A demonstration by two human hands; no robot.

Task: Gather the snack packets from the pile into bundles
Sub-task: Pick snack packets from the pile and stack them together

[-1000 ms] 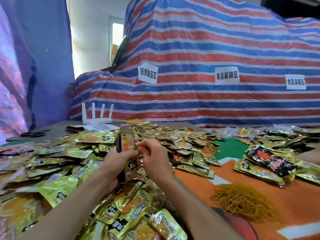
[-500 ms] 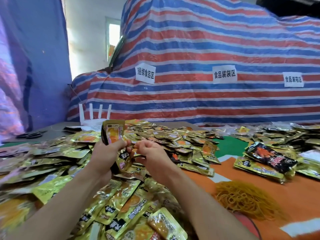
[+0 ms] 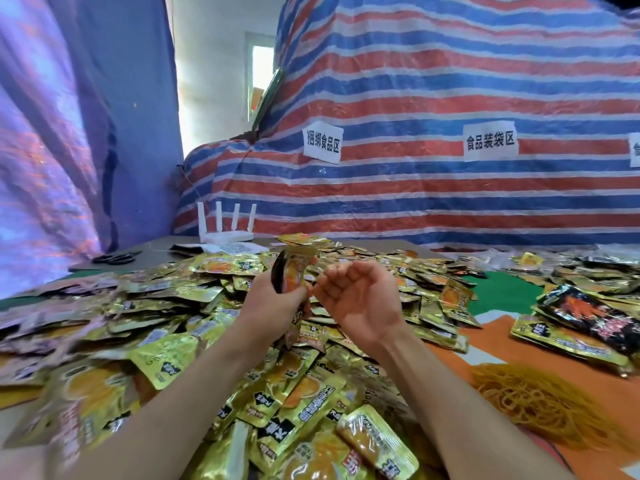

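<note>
A big pile of gold snack packets [image 3: 166, 344] covers the table in front of me. My left hand [image 3: 273, 306] grips a small stack of packets [image 3: 292, 271] upright above the pile, with its lower end sticking out below my fist. My right hand [image 3: 360, 299] is just right of the stack, palm turned up toward me and fingers loosely curled. Its thumb tip lies close to the stack, and I see nothing in it.
A heap of yellow rubber bands [image 3: 540, 403] lies on the orange mat at the right. Bundled gold and black packets [image 3: 571, 327] sit further right. A white router [image 3: 227, 233] and scissors [image 3: 114, 258] are at the back left. A striped tarp [image 3: 450, 98] rises behind the table.
My right hand has turned from a fist beside the stack to palm up with looser fingers. My left hand still holds the stack, raised a little from the pile.
</note>
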